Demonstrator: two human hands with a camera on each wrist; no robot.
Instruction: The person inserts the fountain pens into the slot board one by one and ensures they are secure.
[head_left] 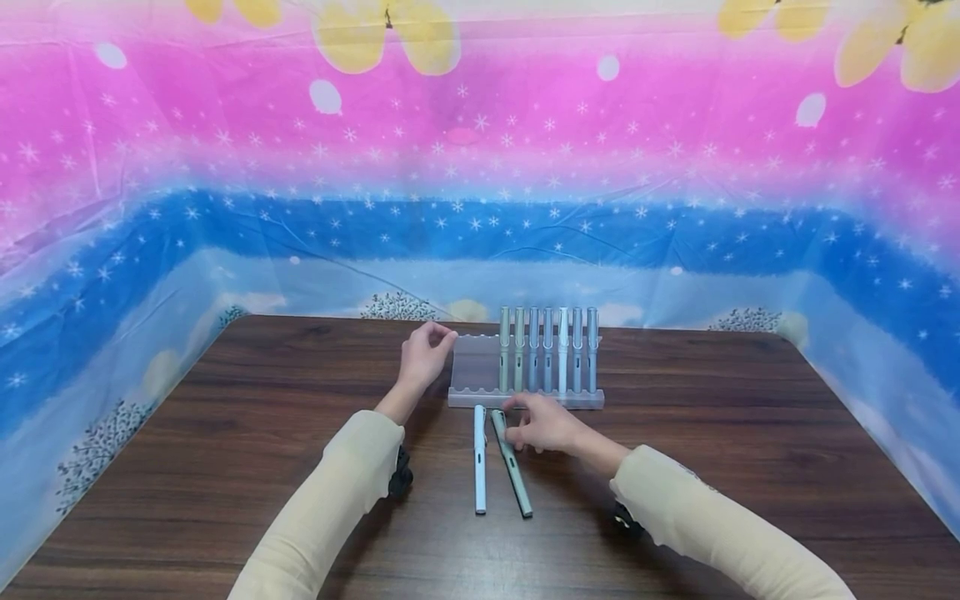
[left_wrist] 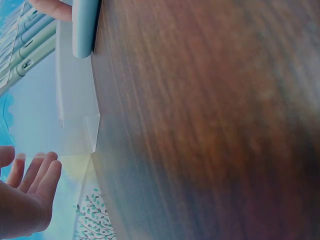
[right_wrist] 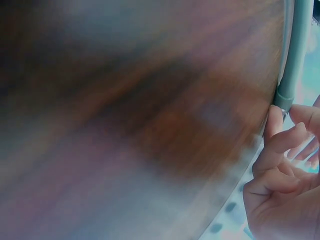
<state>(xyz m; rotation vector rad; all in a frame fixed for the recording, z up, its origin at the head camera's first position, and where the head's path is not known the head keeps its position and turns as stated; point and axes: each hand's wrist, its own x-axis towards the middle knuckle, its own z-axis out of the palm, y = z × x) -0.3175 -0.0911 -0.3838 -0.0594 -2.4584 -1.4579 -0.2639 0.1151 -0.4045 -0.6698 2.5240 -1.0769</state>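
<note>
A clear pen rack (head_left: 472, 362) stands upright on the table, with several capped pens in green, blue-grey and white filling its right part. At the rack's upper left edge, my left hand (head_left: 424, 357) pinches the panel between thumb and fingers; the left wrist view has this hand (left_wrist: 30, 200) by the panel's end. In front of the rack lie a light blue pen (head_left: 480, 458) and, slanted beside it, a green pen (head_left: 516, 471). My right hand (head_left: 550, 425) has thumb and fingers at the green pen's cap end, pinching it, as the right wrist view also shows (right_wrist: 280, 175).
The dark wooden table (head_left: 225, 467) runs out to both sides. Behind it and along the sides hangs a printed pink and blue cloth (head_left: 480, 225). The rack's ledge (head_left: 525, 400) sits just beyond the lying pens.
</note>
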